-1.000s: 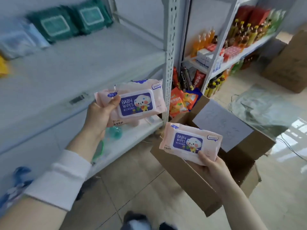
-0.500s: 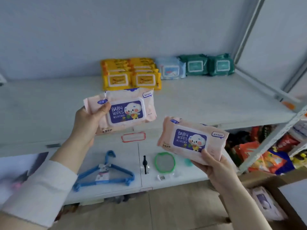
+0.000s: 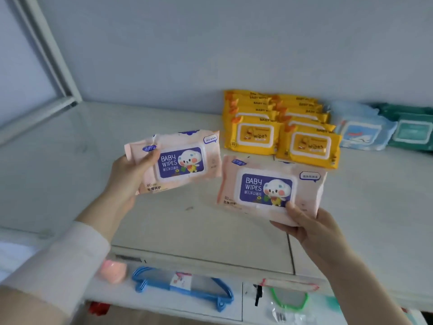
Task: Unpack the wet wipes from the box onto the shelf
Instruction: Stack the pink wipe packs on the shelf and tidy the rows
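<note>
Two pink packs of wet wipes are held above the shelf, not yet set down. The left pink pack is pinched at its left end by the grip of the left hand, thumb laid over the front face. The right pink pack is pinched near its lower right corner by the grip of the right hand, thumb on the front, fingers behind. It hangs just in front of the yellow packs, which are ranked towards the back edge.

A slip is judged most likely on the right, since a soft, heavy pack is carried by one corner only. The front yellow packs could also be knocked askew if that pack is pushed back carelessly.

"BABY WIPES" is printed in white on each pink pack's purple panel, beside a cartoon figure, with "80" at the lower left. The Chinese lines cannot be read. "wipes" is shown on the yellow lids.
</note>
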`<action>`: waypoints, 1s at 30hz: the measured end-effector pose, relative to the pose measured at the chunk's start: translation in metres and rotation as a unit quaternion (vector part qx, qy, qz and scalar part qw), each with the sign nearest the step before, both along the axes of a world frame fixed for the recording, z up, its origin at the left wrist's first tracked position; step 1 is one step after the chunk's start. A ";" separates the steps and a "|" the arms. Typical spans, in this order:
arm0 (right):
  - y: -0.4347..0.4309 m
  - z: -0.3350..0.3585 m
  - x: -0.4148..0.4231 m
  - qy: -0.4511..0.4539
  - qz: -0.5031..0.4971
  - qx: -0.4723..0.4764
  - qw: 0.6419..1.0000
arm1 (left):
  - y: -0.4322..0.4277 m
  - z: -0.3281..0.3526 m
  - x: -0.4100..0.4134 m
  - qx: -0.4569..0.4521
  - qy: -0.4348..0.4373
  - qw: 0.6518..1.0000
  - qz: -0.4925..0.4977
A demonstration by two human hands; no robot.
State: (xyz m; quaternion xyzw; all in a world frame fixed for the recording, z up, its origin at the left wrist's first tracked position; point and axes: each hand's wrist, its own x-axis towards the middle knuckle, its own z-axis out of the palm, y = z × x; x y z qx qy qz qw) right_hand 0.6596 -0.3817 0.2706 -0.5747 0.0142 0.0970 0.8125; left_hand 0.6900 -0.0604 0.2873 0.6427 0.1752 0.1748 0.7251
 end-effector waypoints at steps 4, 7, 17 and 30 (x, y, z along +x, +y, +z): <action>0.043 0.002 0.053 0.007 0.038 -0.022 0.999 | 0.043 -0.012 0.041 0.007 0.008 1.000 0.025; 0.076 0.002 0.087 0.004 0.060 -0.021 0.998 | 0.073 -0.013 0.076 0.022 0.004 0.999 0.024; 0.193 -0.002 0.196 0.011 0.002 -0.025 1.000 | 0.163 -0.010 0.225 0.089 -0.003 0.994 -0.056; 0.228 -0.002 0.312 0.017 -0.156 -0.243 0.957 | 0.235 -0.028 0.324 0.101 -0.016 0.988 -0.114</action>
